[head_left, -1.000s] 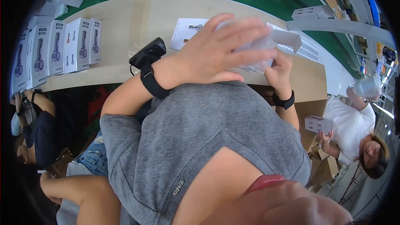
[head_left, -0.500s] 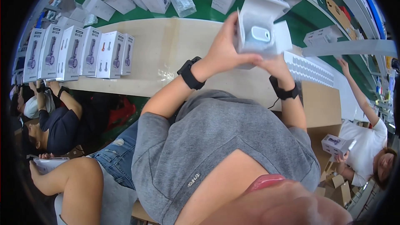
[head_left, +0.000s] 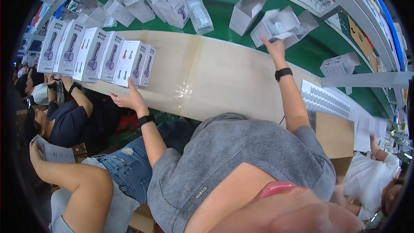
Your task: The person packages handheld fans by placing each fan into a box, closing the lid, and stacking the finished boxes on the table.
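My left hand (head_left: 129,98) is empty, its fingers spread just in front of a row of closed white cartons (head_left: 129,62) with a purple appliance pictured on them. At the far side of the bench, my right hand (head_left: 276,48) has its fingers on the near edge of an open white box (head_left: 261,34). Flaps stand up around that box, and a pale wrapped item (head_left: 278,26) shows inside; its kind I cannot make out. Just left of it stands another open white box (head_left: 247,13).
A bubble-wrapped item (head_left: 200,15) and several opened boxes (head_left: 138,8) line the green back surface (head_left: 224,4). At right are a sheet of grey stickers (head_left: 326,99), a brown carton (head_left: 334,136) and a metal bar (head_left: 366,80). Co-workers sit at left (head_left: 71,116) and right (head_left: 371,179).
The open box has gone from between both hands to the back of the bench. My left hand has left it and moved toward the carton row; the right stays at it.
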`<control>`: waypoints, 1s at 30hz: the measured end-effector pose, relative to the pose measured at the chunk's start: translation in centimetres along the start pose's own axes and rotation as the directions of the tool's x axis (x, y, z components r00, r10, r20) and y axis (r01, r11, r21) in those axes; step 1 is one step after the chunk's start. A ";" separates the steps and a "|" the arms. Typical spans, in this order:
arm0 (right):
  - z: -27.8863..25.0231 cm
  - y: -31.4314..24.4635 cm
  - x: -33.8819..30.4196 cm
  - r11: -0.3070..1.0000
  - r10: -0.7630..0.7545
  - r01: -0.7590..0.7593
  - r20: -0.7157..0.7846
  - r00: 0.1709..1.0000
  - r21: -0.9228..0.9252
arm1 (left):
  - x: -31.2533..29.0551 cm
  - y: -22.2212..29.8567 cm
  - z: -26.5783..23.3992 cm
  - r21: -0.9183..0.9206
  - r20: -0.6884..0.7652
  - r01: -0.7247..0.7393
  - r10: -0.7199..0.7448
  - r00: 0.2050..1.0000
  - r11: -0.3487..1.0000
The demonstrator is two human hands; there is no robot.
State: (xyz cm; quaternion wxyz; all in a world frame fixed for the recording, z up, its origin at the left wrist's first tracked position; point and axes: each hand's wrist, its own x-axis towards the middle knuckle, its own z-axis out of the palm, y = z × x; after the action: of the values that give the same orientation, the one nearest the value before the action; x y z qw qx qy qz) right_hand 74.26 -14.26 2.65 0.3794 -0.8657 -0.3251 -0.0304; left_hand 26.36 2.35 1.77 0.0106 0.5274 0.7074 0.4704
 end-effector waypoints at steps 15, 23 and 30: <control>-8.1 -8.6 -12.8 0.944 -0.220 -0.008 0.649 0.728 0.329 | -0.8 5.3 -5.6 -0.290 0.121 -0.557 0.607 0.785 0.778; -9.9 -17.8 -14.6 0.799 -0.555 0.215 0.553 0.621 0.562 | -4.5 17.7 -9.4 -0.871 0.265 -0.385 0.952 0.151 0.304; -10.3 -13.2 -13.9 0.591 -0.518 -0.236 0.587 0.623 0.772 | -8.3 18.9 -5.8 -0.640 0.499 0.689 0.866 0.036 0.340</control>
State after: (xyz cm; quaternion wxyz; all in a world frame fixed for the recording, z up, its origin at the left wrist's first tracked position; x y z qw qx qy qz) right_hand 57.57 -22.15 14.23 0.5404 -0.4943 -0.5074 0.4540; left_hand 41.02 -7.70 13.82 0.7425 0.6222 -0.0114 0.2481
